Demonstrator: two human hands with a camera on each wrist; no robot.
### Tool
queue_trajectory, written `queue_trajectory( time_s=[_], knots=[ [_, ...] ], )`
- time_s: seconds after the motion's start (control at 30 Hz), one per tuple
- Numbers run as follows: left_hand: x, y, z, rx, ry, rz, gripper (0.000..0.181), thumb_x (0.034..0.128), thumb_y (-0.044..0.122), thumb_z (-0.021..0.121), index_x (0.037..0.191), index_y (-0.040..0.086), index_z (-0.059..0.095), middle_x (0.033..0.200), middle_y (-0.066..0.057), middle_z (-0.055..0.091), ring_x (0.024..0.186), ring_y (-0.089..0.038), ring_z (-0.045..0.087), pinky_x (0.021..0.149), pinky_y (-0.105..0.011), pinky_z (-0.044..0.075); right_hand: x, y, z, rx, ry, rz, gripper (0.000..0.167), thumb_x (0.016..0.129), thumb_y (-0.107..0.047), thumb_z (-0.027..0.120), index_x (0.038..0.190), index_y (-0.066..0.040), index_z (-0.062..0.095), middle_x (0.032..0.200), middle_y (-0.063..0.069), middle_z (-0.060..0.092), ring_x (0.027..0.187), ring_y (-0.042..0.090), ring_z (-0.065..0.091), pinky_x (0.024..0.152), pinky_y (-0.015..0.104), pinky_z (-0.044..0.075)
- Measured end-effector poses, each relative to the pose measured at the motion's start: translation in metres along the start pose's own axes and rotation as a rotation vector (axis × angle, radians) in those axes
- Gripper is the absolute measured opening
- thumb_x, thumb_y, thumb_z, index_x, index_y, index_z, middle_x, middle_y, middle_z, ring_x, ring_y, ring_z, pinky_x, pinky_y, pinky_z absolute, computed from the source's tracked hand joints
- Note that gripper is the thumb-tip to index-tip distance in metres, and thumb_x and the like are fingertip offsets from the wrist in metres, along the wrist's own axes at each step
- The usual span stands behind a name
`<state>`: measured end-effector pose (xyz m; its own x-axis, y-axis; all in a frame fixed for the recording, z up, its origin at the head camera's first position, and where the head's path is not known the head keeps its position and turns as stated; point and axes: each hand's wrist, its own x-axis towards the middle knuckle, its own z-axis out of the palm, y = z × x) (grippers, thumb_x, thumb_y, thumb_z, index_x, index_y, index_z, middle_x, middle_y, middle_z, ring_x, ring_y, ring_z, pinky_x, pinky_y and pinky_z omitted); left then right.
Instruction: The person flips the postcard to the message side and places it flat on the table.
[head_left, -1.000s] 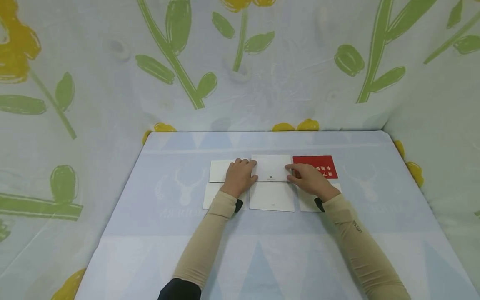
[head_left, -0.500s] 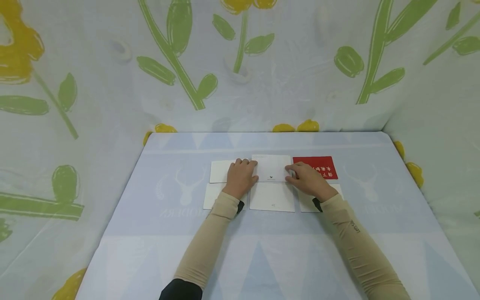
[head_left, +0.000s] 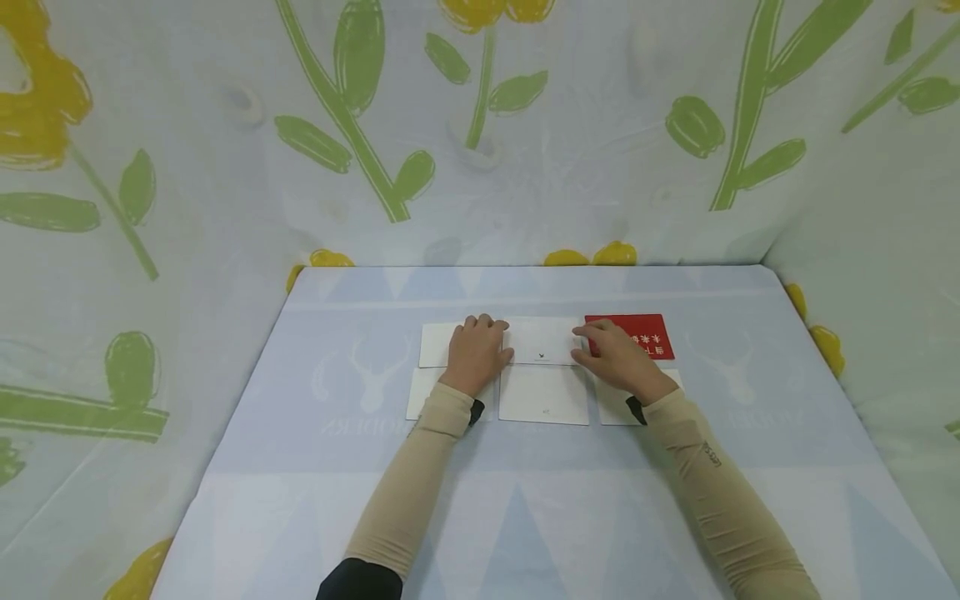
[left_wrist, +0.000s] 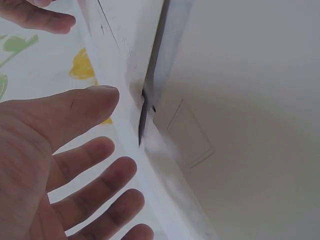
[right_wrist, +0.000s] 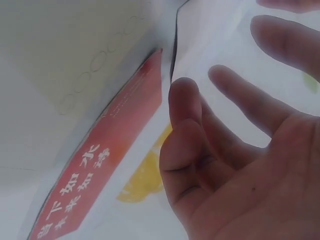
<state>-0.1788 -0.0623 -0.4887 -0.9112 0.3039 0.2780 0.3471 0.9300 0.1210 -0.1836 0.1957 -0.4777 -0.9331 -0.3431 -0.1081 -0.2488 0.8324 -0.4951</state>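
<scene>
A white card [head_left: 543, 337] with a small dark mark lies in the middle of the back row, between my hands. My left hand [head_left: 477, 354] hovers at its left edge and covers part of the white card [head_left: 437, 344] at back left. In the left wrist view the left fingers [left_wrist: 117, 172] are spread, holding nothing. At the middle card's right edge is my right hand [head_left: 618, 358], over part of a red card [head_left: 651, 335] with white characters. The right wrist view shows those fingers [right_wrist: 240, 92] loosely bent, with nothing pinched between them.
Along the front row lie a white card [head_left: 543, 396] in the middle, another white card [head_left: 423, 392] at left and a third white card [head_left: 617, 406] at right, the outer two partly under the hands. A flower-patterned curtain [head_left: 585, 183] encloses the table [head_left: 337, 500].
The back edge of the middle card has dropped slightly toward me, and the card now lies flat. Both hands have loosened from its edges, staying nearly in place.
</scene>
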Motion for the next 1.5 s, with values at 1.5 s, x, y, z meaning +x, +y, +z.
queue_trajectory(
  time_s=[1.5],
  knots=[
    [0.022, 0.029, 0.013, -0.134, -0.093, 0.008, 0.053, 0.0963, 0.044, 0.068, 0.140, 0.014, 0.060, 0.131, -0.009, 0.064, 0.118, -0.029, 0.058, 0.095, -0.040, 0.050, -0.040, 0.070, -0.056, 0.049, 0.261, 0.028, 0.070, 0.094, -0.019, 0.072, 0.155, -0.009, 0.038, 0.153, 0.025, 0.038, 0.127, 0.045, 0.041, 0.098, 0.067, 0.043]
  ],
)
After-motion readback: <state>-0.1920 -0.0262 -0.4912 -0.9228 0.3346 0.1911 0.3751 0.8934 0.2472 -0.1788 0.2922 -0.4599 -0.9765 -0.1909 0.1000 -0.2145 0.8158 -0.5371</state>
